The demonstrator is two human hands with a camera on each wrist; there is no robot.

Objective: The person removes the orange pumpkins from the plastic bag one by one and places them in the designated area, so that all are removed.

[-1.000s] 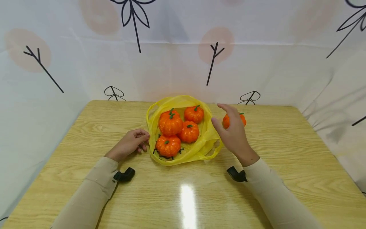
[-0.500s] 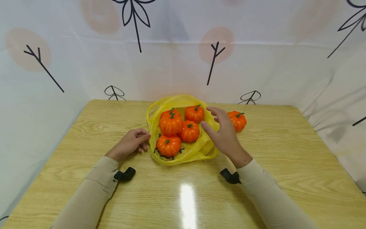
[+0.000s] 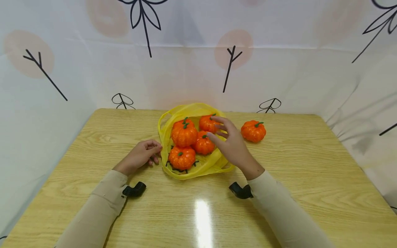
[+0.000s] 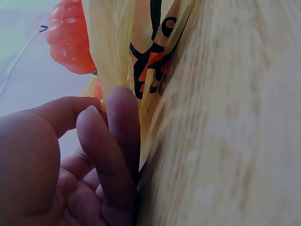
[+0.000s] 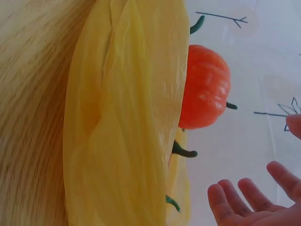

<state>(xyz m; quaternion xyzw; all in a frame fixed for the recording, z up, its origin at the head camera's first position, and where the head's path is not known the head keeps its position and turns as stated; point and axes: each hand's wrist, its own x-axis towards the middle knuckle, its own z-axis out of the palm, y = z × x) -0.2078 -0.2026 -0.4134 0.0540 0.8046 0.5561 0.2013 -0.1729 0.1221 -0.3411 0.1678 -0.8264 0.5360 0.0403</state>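
Observation:
A yellow plastic bag lies with its mouth up near the table's far edge, several small orange pumpkins with green stems inside. One pumpkin sits highest in the pile. My left hand pinches the bag's left rim between thumb and fingertips; the left wrist view shows the yellow film rising from there. Over the bag's right side hovers my right hand, fingers spread and holding nothing, partly covering two pumpkins. In the right wrist view its fingers are apart from the bag.
Outside the bag, a single orange pumpkin rests on the wooden table to the right, behind my right hand. A white cloth with black plant drawings hangs along the back and sides of the table.
From beside the loose pumpkin, my right hand has moved left over the bag, uncovering that pumpkin. The left hand and the pumpkins look unmoved.

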